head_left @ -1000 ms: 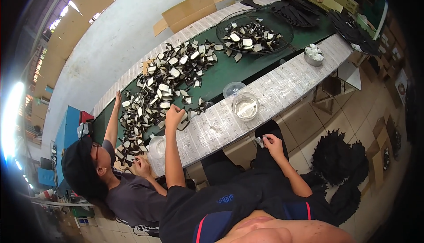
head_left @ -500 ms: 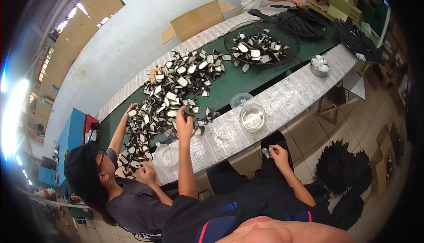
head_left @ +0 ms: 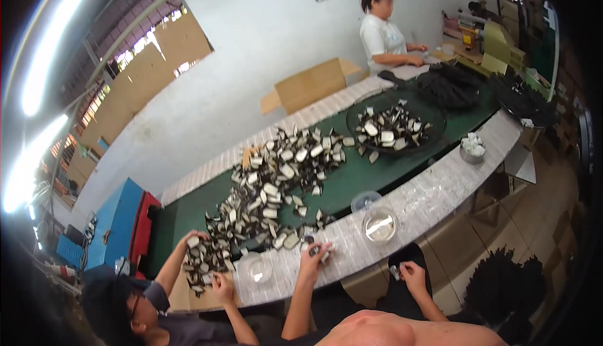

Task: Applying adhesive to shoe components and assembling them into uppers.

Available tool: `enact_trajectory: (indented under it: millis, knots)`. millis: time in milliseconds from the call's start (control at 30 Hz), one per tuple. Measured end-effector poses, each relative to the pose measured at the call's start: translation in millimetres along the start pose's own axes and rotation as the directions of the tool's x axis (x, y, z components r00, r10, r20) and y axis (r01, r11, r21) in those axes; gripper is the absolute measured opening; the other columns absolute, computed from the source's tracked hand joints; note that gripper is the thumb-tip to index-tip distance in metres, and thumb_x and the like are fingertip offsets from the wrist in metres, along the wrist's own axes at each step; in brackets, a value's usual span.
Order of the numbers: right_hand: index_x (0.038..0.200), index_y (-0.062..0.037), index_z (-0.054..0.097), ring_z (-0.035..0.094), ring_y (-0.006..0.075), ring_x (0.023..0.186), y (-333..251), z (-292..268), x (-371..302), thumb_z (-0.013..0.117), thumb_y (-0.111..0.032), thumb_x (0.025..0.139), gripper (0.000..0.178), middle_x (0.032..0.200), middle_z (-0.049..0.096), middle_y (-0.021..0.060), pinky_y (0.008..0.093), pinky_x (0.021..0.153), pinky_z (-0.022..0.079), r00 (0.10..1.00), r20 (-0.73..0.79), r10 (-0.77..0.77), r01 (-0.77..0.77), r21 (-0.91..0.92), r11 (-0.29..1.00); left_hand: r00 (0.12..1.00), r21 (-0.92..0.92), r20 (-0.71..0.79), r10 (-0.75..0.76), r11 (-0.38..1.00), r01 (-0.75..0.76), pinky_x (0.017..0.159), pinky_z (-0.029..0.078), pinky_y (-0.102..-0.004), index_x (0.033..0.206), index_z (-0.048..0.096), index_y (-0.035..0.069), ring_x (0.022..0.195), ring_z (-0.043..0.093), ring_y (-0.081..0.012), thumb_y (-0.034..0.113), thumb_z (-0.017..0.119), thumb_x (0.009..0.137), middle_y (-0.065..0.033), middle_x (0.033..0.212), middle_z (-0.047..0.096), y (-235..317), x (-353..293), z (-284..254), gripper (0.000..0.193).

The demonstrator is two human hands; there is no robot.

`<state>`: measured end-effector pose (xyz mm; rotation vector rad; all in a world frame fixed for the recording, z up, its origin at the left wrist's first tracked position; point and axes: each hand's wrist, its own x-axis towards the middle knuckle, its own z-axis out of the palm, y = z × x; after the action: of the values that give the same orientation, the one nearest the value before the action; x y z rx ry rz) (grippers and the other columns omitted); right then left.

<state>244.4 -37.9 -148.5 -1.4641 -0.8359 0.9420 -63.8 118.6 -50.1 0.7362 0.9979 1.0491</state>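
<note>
My left hand [head_left: 312,259] is over the near edge of the table, its fingers closed on a small black-and-white piece [head_left: 324,255] whose exact kind I cannot tell. Just beyond it lies a big heap of similar curved black pieces with flat white faces [head_left: 287,170], spread over the green table top [head_left: 330,192]. Farther right, above my dark trouser leg, my right hand [head_left: 412,277] pinches a small silvery-grey thing [head_left: 395,271], too small to make out.
Clear round bowls [head_left: 380,240] [head_left: 254,269] stand along the pale near ledge [head_left: 433,186], with a tin of white bits [head_left: 472,152] farther right. A round tray [head_left: 350,115] holds more pieces. At left, a co-worker's hand [head_left: 222,289] handles pieces; another person [head_left: 381,38] stands across the table.
My left hand has come down from over the heap to the near ledge, now with a piece in it. The view has tilted upward. My right hand keeps its pinch.
</note>
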Motion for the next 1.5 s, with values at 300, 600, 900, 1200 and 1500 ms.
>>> enact_trajectory:
  millis: [300,600,900,1200,1500]
  knots:
    - [0.097,0.0046,0.067,0.063,0.0094,0.065,-9,0,-2,0.067,-0.007,0.088,0.015,0.073,0.066,0.0052,0.025,0.057,0.053,0.995,-0.051,0.084,-0.077,0.131,0.988,0.98,-0.189,0.194,-0.033,0.98,0.071,0.095,0.052,-0.0434,0.136,0.037,0.005,0.12,0.056,-0.034,-0.001,0.061,0.09,-0.0212,0.139,0.049,-5,4,8,0.052]
    - [0.109,0.0011,0.067,0.066,0.0172,0.08,34,-5,-4,0.067,-0.016,0.092,0.024,0.095,0.068,0.0112,0.0308,0.062,0.059,0.999,0.047,0.003,-0.007,0.085,0.996,0.93,-0.373,0.359,0.079,0.925,0.066,0.101,0.046,-0.0476,0.138,0.039,0.006,0.128,0.049,-0.0344,0.003,0.058,0.092,-0.0207,0.143,0.044,-5,49,25,0.05]
    - [0.107,0.0026,0.067,0.065,0.0156,0.076,17,-1,-1,0.067,-0.015,0.092,0.023,0.091,0.068,0.0111,0.0303,0.06,0.058,0.999,0.039,0.016,-0.02,0.103,0.995,0.879,-0.464,0.455,0.141,0.88,0.099,0.102,0.045,-0.0464,0.136,0.042,0.003,0.125,0.05,-0.0327,0.007,0.054,0.095,-0.0201,0.14,0.048,0,71,35,0.043]
    - [0.109,-0.0017,0.068,0.066,0.0176,0.076,36,-3,3,0.068,-0.017,0.091,0.023,0.093,0.07,0.0138,0.0333,0.065,0.059,0.762,0.109,-0.639,0.472,-0.769,0.432,0.845,-0.527,0.511,0.155,0.834,0.166,0.103,0.045,-0.0451,0.134,0.046,0.001,0.123,0.052,-0.031,0.012,0.05,0.098,-0.0196,0.136,0.051,-7,69,27,0.038]
    - [0.104,0.0014,0.067,0.063,0.01,0.076,2,-8,-9,0.067,-0.012,0.09,0.019,0.089,0.068,0.0044,0.0261,0.064,0.054,0.984,-0.153,-0.089,0.09,0.001,0.996,0.888,-0.77,0.458,0.028,0.511,0.381,0.102,0.046,-0.048,0.111,0.054,-0.001,0.11,0.058,-0.0375,0.011,0.045,0.099,-0.0221,0.123,0.059,-86,-15,1,0.018]
